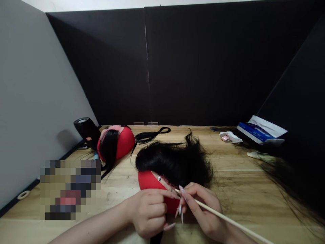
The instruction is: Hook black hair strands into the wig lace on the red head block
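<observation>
In front of me a red rounded wig block (149, 179) carries a mass of black hair (172, 161) along a pale lace strip (162, 181), with a small shiny pin on it. My left hand (149, 211) lies against the block's near side, index finger stretched along the lace, other fingers curled. A lock of black hair (156, 238) comes out below that fist. Between thumb and fingertips, my right hand (205, 208) pinches a long pale thin stick (223, 218), its tip at the lace beside my left fingertip. The exact contact is too small to make out.
A second red wig block (127, 142) with hair stands at the back left, beside a black cylindrical speaker (87, 130). Behind lies a tied hair bundle (148, 136). At right are a blue box (256, 132) and loose hair; a tape roll (23, 195) is far left.
</observation>
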Available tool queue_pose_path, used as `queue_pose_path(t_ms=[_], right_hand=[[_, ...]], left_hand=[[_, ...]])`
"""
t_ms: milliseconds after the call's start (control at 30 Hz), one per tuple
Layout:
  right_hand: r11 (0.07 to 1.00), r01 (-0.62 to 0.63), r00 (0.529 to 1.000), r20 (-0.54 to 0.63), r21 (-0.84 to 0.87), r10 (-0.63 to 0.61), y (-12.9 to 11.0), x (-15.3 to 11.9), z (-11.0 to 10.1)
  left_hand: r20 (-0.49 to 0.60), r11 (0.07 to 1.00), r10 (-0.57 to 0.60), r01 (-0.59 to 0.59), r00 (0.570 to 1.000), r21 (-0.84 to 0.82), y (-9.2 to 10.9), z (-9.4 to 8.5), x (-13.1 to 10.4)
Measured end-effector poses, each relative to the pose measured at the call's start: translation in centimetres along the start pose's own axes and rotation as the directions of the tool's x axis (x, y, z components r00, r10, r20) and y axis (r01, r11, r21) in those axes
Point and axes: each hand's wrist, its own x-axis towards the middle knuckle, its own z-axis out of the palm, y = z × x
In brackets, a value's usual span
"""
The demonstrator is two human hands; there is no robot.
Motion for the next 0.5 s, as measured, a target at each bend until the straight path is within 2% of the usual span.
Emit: queue_pose_path(t_ms=[333, 500], right_hand=[[0.996, 0.078, 0.997, 0.005, -0.053, -0.078, 0.52, 0.00, -0.01], [0.996, 0.060, 0.998, -0.002, -0.058, -0.061, 0.44, 0.01, 0.02]], left_hand=[[0.008, 1.000, -0.003, 0.003, 1.000, 0.030, -0.02, 0.15, -0.28], [0.011, 0.999, 0.000, 0.000, 1.000, 0.032, -0.01, 0.08, -0.13]])
